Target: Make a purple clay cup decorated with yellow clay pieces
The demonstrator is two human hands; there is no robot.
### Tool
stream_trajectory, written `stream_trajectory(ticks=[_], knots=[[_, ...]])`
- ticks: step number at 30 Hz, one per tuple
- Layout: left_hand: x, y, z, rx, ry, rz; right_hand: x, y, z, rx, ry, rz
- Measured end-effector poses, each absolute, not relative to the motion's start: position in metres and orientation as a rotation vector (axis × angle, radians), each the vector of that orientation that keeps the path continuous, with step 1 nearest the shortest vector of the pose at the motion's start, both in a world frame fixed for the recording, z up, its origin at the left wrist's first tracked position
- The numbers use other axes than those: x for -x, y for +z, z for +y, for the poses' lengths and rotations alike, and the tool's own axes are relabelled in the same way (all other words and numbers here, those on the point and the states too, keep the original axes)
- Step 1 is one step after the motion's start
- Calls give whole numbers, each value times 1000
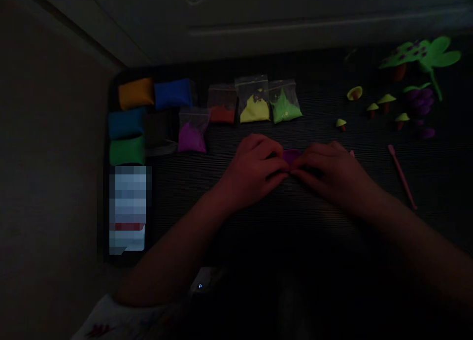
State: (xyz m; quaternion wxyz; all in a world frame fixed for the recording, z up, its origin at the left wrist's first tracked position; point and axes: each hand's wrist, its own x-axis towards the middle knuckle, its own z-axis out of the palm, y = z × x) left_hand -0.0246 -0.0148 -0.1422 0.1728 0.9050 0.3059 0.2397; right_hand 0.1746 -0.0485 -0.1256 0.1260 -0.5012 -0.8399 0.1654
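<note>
A small flat piece of purple modelling clay [292, 156] is between my two hands over the dark ridged table. My left hand [257, 165] pinches its left edge with thumb and fingers. On the other side, my right hand [325, 167] grips the right edge, its fingertips nearly meeting those of the left. Much of the clay is hidden behind the fingers. Just beyond the hands lie zip bags of yellow clay [254, 109], light green clay [285, 107] and red-brown clay [221, 114]. A bag of purple-pink clay [192, 137] rests left of my left hand.
Packs of orange [136, 93], blue [173, 94] and green clay [127, 150] sit at the left, above a lit phone [127, 207]. Several clay mushrooms [386, 102], purple clay grapes [420, 101] and a green leafy clay piece [439, 52] stand at right, near a pink modelling tool [402, 177].
</note>
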Motion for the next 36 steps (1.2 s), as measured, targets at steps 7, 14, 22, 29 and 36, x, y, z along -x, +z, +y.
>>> stream_trajectory(ticks=[7,14,22,29,36], knots=[[23,-145,-14,-2565,730,845,-174,-125,-48,1451,490,-2454],[24,-143,-13,-2505,707,871,-177,-125,-47,1471,567,-2384],[24,-144,-13,-2518,676,876,-178,-124,-44,1457,601,-2436],[23,-144,-14,-2543,676,908,-178,-124,-44,1477,605,-2453],[22,-143,-13,-2511,655,908,-177,-122,-45,1494,653,-2391]])
